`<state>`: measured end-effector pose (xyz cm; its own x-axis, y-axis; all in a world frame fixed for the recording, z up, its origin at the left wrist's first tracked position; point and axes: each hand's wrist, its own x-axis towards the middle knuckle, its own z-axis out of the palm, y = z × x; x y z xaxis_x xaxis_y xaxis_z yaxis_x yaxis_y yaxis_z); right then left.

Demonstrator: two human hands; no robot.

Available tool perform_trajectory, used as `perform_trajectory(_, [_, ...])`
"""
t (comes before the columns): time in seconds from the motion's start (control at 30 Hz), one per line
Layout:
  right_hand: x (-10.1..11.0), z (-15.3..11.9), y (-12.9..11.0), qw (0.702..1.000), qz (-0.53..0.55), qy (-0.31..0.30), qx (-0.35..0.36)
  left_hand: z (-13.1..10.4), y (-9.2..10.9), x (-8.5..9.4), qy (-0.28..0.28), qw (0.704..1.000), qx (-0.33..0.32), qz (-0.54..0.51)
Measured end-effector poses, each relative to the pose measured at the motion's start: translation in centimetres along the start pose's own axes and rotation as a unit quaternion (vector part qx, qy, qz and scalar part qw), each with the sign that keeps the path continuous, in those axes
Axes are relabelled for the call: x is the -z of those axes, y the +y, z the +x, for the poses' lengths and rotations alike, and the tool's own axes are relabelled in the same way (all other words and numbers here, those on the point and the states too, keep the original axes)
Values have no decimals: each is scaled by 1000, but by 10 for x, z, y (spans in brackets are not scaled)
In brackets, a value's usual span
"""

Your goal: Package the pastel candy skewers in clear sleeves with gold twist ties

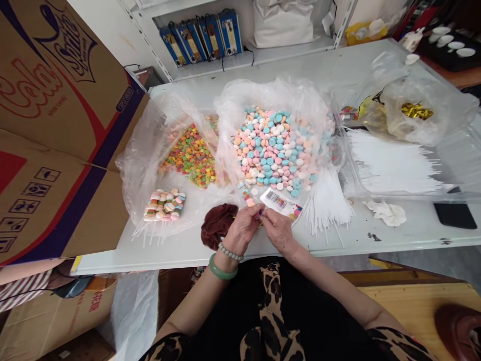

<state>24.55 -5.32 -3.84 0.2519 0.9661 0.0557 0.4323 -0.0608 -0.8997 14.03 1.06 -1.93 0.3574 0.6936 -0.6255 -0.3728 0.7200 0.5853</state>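
Observation:
A candy skewer (245, 193), threaded with pastel candies, points up and away from my left hand (246, 223), whose fingers are closed around its lower end. My right hand (277, 228) pinches close beside it, fingertips nearly meeting the left ones. Whatever the right fingers grip is too small to make out. Beyond the hands, pastel candy tablets (268, 150) fill an open clear bag. Ring-shaped candies (193, 158) lie in another bag to the left. Finished-looking candy skewers (164, 204) are stacked at the left. A printed card (280, 203) lies just past my right hand.
White sticks (326, 205) lie fanned right of the hands, with more sticks (391, 163) in a clear tray. A brown cloth (218, 225) sits beside my left wrist. A crumpled tissue (387, 213) and a black flat object (454, 208) lie rightward. A large carton (67, 135) stands left.

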Motion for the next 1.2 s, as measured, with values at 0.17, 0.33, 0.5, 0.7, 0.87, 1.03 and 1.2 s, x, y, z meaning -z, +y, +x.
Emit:
perform_trajectory(0.17, [5, 3, -3, 975, 173, -94, -98, -4, 5, 0, -38, 999, 21, -26])
perform_trajectory(0.33, [8, 12, -8, 937, 300, -108, -143, -7, 0, -2, -44, 996, -63, 46])
perform_trajectory(0.5, [2, 15, -11, 877, 416, -148, -191, -6, 0, -2, -99, 994, 22, 39])
perform_trajectory(0.7, [5, 15, -1, 730, 510, -337, -305, -17, 10, 4, -202, 977, 40, 58])
perform_trajectory(0.87, [15, 17, -5, 842, 384, -270, -265, -12, 11, 7, -174, 984, 9, 31])
perform_trajectory(1.03, [16, 8, -20, 997, -59, 26, 39, 4, 2, 2, -55, 996, -56, -30])
perform_trajectory(1.2, [-3, 6, -13, 948, -253, 52, 186, 6, -10, -8, -3, 994, 18, -106])
